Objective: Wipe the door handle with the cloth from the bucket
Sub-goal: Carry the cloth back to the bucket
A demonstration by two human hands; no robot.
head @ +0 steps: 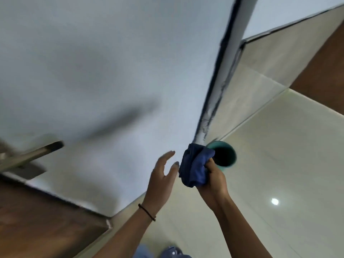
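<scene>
Dark blue cloth (195,165): bunched, clamped in the closed right hand (214,178), held in the air in front of the teal bucket (226,155) and partly covering its near rim. Bucket: on the pale tiled floor (279,164) at the foot of a wall corner, interior dark, contents not discernible. Left hand (162,175): spread flat with fingers extended, holding nothing, fingertips just beside the cloth; whether they touch it cannot be told. A thin dark cord bracelet (147,212) sits on the left wrist. Door handle (31,154): metal lever, blurred, at the far left on a brown wooden door (37,220), well apart from both hands and the cloth, with nothing lying between. Pale grey wall (111,71): fills the upper left, bearing a soft dark shadow; a dark cracked seam (219,75) runs down its corner edge to the bucket. A bright light reflection (275,201) shows on the floor tile at right. Blue-clad legs (160,252) appear at the bottom edge. No labels, brands or legible writing visible on any item.
</scene>
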